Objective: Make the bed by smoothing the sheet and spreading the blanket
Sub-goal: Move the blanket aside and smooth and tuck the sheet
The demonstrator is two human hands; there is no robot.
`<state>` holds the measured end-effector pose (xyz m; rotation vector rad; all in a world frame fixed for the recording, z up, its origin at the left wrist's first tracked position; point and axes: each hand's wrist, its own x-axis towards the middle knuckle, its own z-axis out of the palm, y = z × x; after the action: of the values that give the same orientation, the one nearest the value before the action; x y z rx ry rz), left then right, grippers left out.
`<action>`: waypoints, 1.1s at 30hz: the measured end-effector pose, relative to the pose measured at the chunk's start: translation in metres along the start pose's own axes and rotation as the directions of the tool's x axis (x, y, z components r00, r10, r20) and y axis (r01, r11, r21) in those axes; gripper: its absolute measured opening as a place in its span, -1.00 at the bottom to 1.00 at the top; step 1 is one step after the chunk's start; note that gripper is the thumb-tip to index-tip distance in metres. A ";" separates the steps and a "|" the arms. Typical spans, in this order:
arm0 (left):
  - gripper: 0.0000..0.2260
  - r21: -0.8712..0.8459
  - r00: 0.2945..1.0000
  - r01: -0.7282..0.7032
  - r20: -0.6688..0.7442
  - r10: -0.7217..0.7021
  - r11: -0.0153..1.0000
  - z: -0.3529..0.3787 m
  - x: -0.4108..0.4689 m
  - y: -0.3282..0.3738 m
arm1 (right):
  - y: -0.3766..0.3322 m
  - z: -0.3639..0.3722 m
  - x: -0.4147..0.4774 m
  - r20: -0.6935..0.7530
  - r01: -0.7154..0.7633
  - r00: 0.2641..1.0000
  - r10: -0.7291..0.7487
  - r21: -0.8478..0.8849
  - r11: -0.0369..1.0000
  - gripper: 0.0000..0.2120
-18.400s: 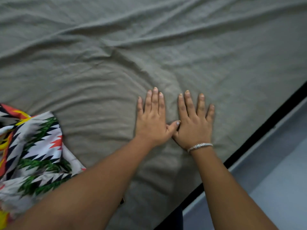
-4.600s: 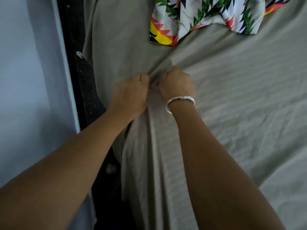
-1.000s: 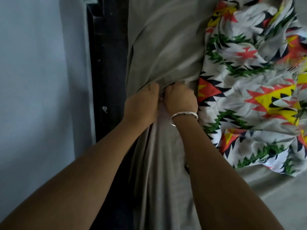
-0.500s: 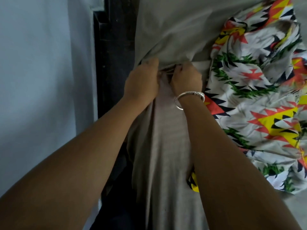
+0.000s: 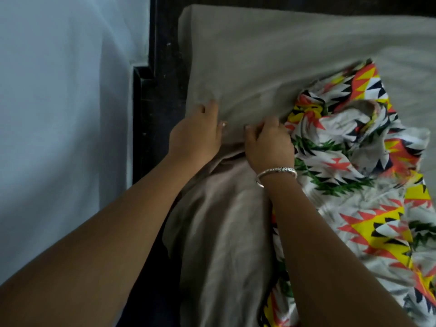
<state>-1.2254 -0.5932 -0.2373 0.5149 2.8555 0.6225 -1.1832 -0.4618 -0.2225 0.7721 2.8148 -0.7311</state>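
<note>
The grey-beige sheet (image 5: 259, 50) covers the bed (image 5: 187, 36) up to its far left corner, where it lies fairly flat; nearer, along the left edge, it is gathered into a ridge of creases under both hands; the left hand (image 5: 195, 138) sits at that left edge, its fingers (image 5: 206, 108) curled down into the cloth and grasping a fold, thumb laid on top; just beside it, the right hand (image 5: 269, 143) has its fingers (image 5: 253, 132) clenched on the same ridge, pinching the cloth, with a small gap of sheet between the two thumbs; a silver bracelet (image 5: 276, 173) circles the right wrist; from the hands toward the near edge a loose, bunched length of the sheet hangs down between the two forearms and hides the bed's side; the patterned blanket (image 5: 354, 166), white with orange, yellow, green and black zigzags, lies crumpled on the sheet to the right of the hands, touching the right hand and running under the right forearm, which hides part of it; a black frame (image 5: 162, 74) runs along the bed's left edge and far edge; beyond it on the left is a pale blue-grey surface (image 5: 59, 102), wall or floor I cannot tell.
</note>
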 end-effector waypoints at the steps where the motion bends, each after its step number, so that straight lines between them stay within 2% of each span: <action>1: -0.62 0.003 1.000 0.019 0.014 -0.019 1.000 0.003 0.011 -0.001 | -0.003 0.000 0.012 0.002 -0.005 1.000 0.005 -0.036 0.999 -0.59; 6: -0.50 0.083 0.987 0.149 0.043 -0.153 0.985 0.009 0.063 -0.005 | -0.032 0.010 0.071 0.039 -0.183 0.982 0.187 -0.093 0.979 -0.35; 10: -0.54 -0.003 0.974 0.226 -0.009 -0.226 0.974 -0.005 0.103 -0.019 | -0.063 0.013 0.116 0.049 -0.260 0.963 0.265 -0.087 0.962 -0.29; 13: -0.66 0.110 0.983 0.167 0.059 -0.174 0.980 -0.011 0.133 -0.026 | -0.077 0.013 0.147 0.070 -0.279 0.954 0.291 -0.146 0.949 -0.47; 15: -0.75 0.170 0.988 0.117 0.083 -0.133 0.979 -0.015 0.143 -0.029 | -0.085 0.015 0.160 0.065 -0.230 0.967 0.246 -0.190 0.955 -0.64; 19: -0.79 0.210 0.988 0.023 0.143 -0.054 0.977 -0.017 0.145 -0.025 | -0.094 0.014 0.174 0.053 -0.163 0.983 0.177 -0.201 0.966 -0.68; 21: -0.79 0.227 0.994 0.002 0.105 -0.027 0.974 -0.024 0.156 -0.030 | -0.099 0.010 0.184 0.037 -0.098 0.994 0.104 -0.152 0.984 -0.67; 25: -0.85 0.190 0.988 0.027 -0.154 0.003 0.982 -0.036 0.206 -0.052 | -0.116 0.012 0.205 -0.016 -0.069 0.998 0.067 -0.126 0.990 -0.67; 27: -0.83 0.142 0.995 0.036 -0.092 -0.023 0.989 -0.036 0.217 -0.056 | -0.119 0.016 0.209 0.005 -0.067 0.998 0.068 -0.163 0.984 -0.68; 31: -0.66 0.113 0.995 0.100 0.017 -0.102 0.989 -0.032 0.209 -0.064 | -0.120 0.020 0.207 0.019 -0.051 0.998 0.055 -0.177 0.983 -0.61; 33: -0.73 0.136 0.976 0.128 0.157 -0.149 0.982 -0.027 0.200 -0.066 | -0.121 0.024 0.206 0.072 0.008 0.997 0.012 -0.273 0.962 -0.60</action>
<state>-1.4368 -0.5863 -0.2602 0.3615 2.7532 0.3600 -1.4223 -0.4725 -0.2436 0.6847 2.7658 -0.3485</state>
